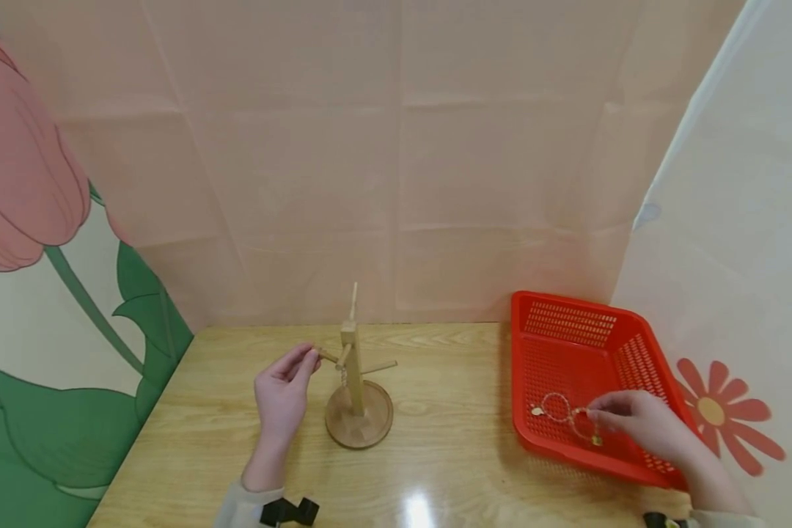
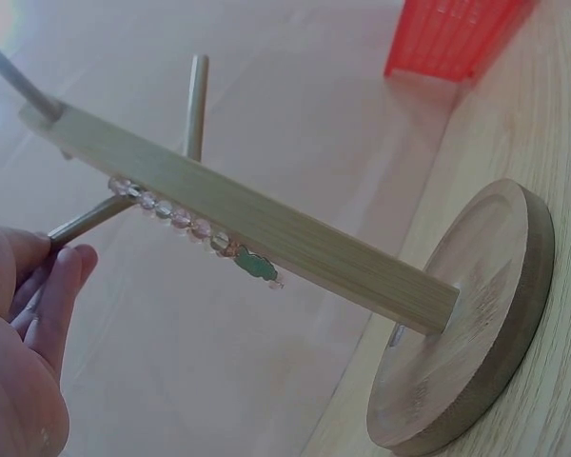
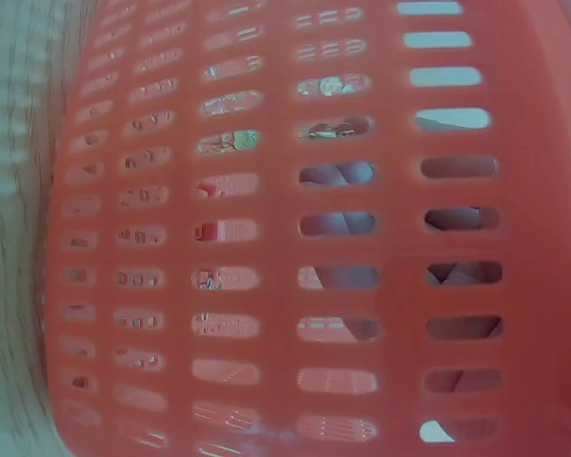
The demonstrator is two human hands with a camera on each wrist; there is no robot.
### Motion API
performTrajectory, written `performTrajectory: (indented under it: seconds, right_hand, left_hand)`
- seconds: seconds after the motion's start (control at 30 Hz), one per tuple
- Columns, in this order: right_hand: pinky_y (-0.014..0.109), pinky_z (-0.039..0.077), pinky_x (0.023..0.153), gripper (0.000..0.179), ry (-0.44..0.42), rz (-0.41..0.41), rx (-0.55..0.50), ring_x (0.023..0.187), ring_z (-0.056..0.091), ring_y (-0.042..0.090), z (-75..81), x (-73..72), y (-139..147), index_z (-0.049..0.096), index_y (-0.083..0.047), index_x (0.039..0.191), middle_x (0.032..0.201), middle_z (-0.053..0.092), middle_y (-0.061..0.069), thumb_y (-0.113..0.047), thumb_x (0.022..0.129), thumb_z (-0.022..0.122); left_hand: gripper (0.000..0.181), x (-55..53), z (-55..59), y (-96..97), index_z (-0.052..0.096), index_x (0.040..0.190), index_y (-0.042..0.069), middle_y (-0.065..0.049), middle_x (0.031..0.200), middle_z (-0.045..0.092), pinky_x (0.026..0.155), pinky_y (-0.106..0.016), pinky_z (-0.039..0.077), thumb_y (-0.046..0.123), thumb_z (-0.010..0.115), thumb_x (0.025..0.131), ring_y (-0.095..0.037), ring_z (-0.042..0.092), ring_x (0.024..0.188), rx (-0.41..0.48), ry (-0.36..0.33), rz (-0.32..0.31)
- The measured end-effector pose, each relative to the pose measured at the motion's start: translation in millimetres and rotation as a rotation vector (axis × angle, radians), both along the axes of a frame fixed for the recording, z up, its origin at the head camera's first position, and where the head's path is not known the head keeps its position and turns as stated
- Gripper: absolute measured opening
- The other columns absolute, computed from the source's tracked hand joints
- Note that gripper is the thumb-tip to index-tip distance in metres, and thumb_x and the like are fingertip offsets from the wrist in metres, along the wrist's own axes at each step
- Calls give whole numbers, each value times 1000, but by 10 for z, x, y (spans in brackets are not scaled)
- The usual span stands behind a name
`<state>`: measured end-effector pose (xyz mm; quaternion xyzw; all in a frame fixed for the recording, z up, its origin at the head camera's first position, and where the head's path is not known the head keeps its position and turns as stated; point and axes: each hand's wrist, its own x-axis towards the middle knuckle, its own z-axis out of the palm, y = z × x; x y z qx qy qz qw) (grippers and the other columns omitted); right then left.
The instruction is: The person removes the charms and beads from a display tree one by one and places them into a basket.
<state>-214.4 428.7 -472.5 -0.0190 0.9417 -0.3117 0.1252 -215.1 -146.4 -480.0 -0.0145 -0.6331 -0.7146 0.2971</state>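
A wooden rack [image 1: 355,389] with several pegs stands upright on its round base. My left hand [image 1: 284,396] pinches the end of one peg [image 2: 86,221] between thumb and fingers. From that peg, close to the post, hangs a bracelet [image 2: 181,219] of clear pinkish beads with a green charm. Over in the red basket [image 1: 584,456], my right hand [image 1: 640,422] pinches the edge of a bracelet with a yellow charm [image 1: 597,440]. Beside it lies another beaded bracelet [image 1: 556,394] with a pale round charm. In the right wrist view, the basket wall mostly hides the hand.
The basket stands at the right side of the wood-grain table [image 1: 449,411], against the back sheet. A pinkish sheet [image 1: 396,161] hangs behind the table. Flower-printed cloth [image 1: 719,293] borders the right side, with tulip print at the left.
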Motion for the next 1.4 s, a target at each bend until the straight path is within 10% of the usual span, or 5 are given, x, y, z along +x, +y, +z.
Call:
performTrajectory:
  seconds: [1.4]
  right_hand:
    - [48,67,79,46,-57,-73,116,84,68,22,-120,-63,111,78,5,118,99,78,10,-34,95,84]
  left_hand:
    - [16,0,-1,0,77,112,-12,-30,106,76,82,-29,67,-4,76,98,-13,80,86,13,-20,-7]
